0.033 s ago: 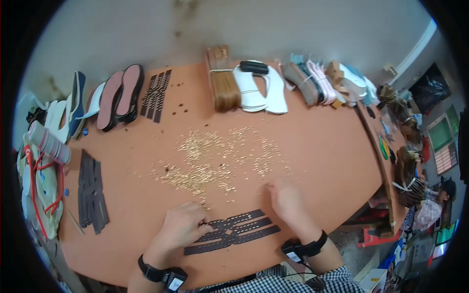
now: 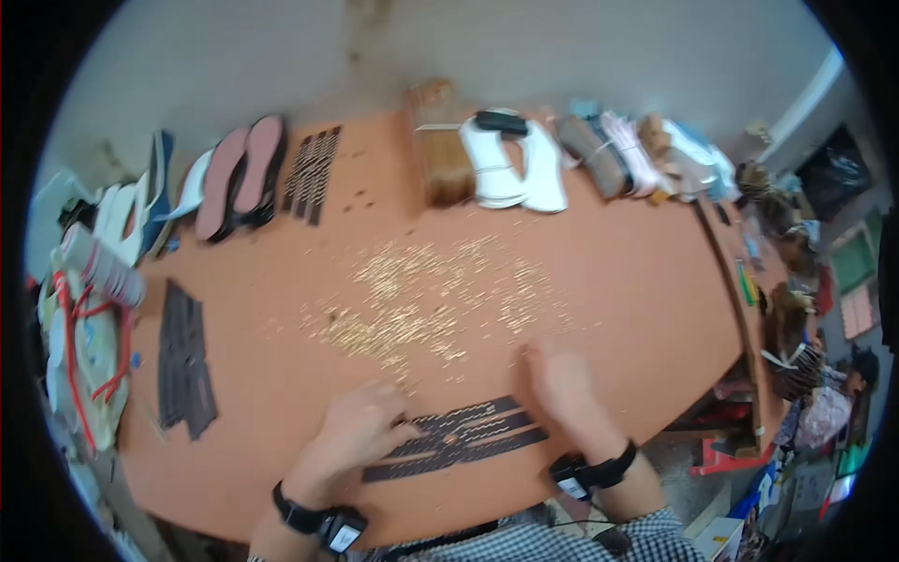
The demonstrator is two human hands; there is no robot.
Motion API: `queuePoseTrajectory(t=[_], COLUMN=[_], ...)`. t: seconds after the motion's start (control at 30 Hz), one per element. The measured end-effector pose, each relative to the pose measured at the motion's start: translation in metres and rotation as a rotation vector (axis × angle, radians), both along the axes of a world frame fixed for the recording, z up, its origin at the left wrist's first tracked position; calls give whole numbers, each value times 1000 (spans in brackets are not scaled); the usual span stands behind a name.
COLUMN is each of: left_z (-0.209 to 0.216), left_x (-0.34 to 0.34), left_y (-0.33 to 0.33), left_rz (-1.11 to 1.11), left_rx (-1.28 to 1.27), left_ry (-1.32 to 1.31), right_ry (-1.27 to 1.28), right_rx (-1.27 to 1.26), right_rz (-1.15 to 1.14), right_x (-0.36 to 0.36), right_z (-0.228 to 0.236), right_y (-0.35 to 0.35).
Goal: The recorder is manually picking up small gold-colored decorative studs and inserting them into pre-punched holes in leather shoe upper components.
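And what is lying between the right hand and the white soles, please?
In the head view, small gold-coloured pieces lie scattered on the table between the right hand and the white soles.

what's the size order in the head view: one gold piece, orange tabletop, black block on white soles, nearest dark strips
1. Orange tabletop
2. Nearest dark strips
3. Black block
4. One gold piece

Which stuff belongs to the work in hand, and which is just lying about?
Likely in the work:
dark strips at the left hand
loose gold-coloured pieces, nearest the right hand

Likely just lying about:
pink-topped soles
white cut-outs
brown bundle
red-handled bag
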State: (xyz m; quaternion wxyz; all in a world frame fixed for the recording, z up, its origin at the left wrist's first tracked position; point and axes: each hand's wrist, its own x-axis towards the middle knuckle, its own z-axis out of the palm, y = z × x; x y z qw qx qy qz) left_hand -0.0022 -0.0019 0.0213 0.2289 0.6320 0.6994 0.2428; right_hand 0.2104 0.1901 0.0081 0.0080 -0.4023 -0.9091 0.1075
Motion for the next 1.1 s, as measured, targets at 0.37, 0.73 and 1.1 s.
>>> queuePoseTrajectory(t=[0.37, 0.73, 1.1], left_z=[-18, -9, -10], left_x=[4, 6, 7], left_y=[3, 10, 6], left_rz=[37, 46, 46], left_rx=[48, 2, 58], left_ry=[-28, -18, 20], right_ry=[142, 143, 234], right_rx=[92, 62, 19], right_rz=[107, 90, 34], right_x=[2, -2, 2], right_z=[-6, -7, -3], right_y=[8, 13, 12])
